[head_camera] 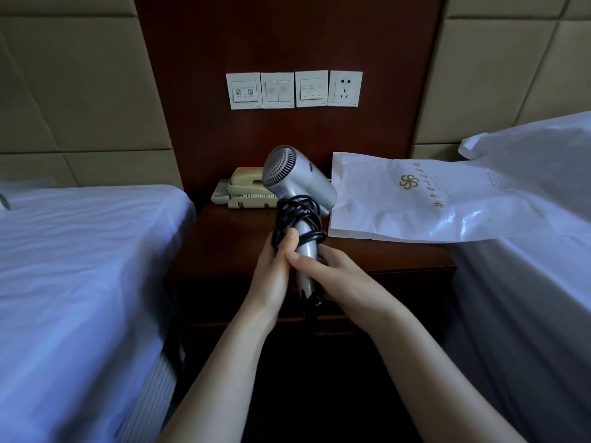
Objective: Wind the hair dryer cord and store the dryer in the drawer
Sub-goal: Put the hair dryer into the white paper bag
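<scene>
Hair dryer: silver-grey body with a round dark grille at the back, turned toward the camera; the small label on the body is too small to read.
Cord: black, wound in several loose loops around the upper part of the handle.
Place: held in the air above the dark wooden nightstand, in front of the beige telephone.
Left hand: fingers curled around the handle and cord — the thumb presses on the loops.
Right hand: fingers closed around the lower handle, thumb lying across it.
White bag: gold pinwheel logo and a line of gold Chinese characters — I cannot read them.
Wall plates: three switch plates with small symbols and one socket; the text is unreadable.
</scene>
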Tool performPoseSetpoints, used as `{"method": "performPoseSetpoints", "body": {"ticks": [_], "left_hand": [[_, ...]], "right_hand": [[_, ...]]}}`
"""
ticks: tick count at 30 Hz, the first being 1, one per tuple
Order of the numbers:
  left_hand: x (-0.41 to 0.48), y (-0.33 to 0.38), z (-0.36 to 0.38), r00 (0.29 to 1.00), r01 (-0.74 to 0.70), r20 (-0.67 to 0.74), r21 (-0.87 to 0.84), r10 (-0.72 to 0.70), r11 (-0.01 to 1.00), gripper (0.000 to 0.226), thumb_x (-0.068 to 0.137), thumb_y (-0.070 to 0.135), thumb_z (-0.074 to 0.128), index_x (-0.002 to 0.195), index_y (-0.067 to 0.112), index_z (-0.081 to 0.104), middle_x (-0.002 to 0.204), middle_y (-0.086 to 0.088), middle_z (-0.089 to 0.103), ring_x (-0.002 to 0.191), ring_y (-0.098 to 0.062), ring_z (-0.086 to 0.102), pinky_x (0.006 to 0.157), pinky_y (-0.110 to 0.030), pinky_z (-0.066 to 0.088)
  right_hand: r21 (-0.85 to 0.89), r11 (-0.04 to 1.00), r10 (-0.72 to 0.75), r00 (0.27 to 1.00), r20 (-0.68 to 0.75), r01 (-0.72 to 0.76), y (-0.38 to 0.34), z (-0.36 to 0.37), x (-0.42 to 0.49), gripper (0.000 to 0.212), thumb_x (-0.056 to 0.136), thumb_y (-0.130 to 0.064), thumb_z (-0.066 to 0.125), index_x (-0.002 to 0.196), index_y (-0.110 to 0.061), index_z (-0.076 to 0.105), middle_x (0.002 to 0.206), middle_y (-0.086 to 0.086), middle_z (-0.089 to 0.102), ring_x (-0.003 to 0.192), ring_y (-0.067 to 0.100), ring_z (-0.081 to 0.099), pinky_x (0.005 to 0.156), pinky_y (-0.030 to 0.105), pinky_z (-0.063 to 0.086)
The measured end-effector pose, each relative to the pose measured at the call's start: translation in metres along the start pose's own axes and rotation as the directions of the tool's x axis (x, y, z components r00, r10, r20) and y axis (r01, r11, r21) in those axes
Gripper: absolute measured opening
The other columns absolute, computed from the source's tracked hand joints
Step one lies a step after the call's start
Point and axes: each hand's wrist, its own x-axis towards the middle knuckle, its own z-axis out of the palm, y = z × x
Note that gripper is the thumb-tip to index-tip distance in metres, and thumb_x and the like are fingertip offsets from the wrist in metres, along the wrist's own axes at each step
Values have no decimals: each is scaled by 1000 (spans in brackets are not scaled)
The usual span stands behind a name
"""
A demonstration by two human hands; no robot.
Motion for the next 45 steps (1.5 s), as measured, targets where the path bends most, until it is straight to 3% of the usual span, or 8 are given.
{"method": "performPoseSetpoints", "body": {"ticks": [9,13,18,23,28,34,41,45], "left_hand": [[5,0,-5,971,37,231,123,-65,992,50,94,50,32,133,23,47,133,-1,56,127,-14,49,107,-37,37],[10,2,-4,997,-40,77,247,22,968,16,100,30,35,103,32,51,115,5,59,114,-12,51,94,-28,39],[15,5,6,997,-46,73,323,23,945,27,99,22,39,87,27,63,90,13,67,82,4,61,77,-23,44],[33,1,37,993,20,100,407,-67,913,27,98,21,41,83,23,63,90,6,66,87,-10,58,78,-27,42],[75,-19,85,986,113,36,587,-165,802,19,93,29,49,107,19,58,109,0,58,95,-12,53,71,-24,41],[123,-50,115,930,364,-316,722,-188,588,67,86,35,61,137,8,28,141,-17,40,129,-38,38,101,-46,40],[151,-70,112,862,482,-459,606,-216,633,64,82,32,66,126,-2,34,128,-22,53,117,-41,51,102,-49,40],[151,-67,107,903,415,-353,578,-243,702,20,84,19,61,95,2,58,105,-18,59,93,-34,58,77,-34,46]], "right_hand": [[-15,985,-172,966,-193,172,10,-8,0,28,83,-25,68,110,-23,60,93,6,64,78,19,64,68,31,55],[29,982,-174,953,-250,187,13,-16,0,21,81,-19,69,101,-16,63,76,4,59,54,9,58,51,23,49],[10,988,-138,920,-367,152,14,-43,0,21,79,-24,71,99,-19,65,78,1,60,51,6,58,52,22,51],[-126,982,-185,841,-508,140,16,-88,-2,19,73,-26,74,87,-18,63,61,-9,59,48,9,55,50,26,45],[-268,961,-222,748,-625,61,20,-128,-7,34,58,-46,69,89,-32,63,67,-10,65,64,16,63,72,41,53],[-379,925,-254,681,-687,-38,34,-165,-18,29,66,-40,72,90,-28,61,73,-10,66,76,14,63,71,32,44],[-401,915,-277,658,-700,-42,42,-176,-20,28,67,-38,73,86,-24,59,71,-8,65,72,9,60,64,28,43],[-395,918,-276,655,-703,-37,41,-173,-19,27,68,-37,73,86,-24,58,70,-9,65,70,6,59,66,29,43]]}}
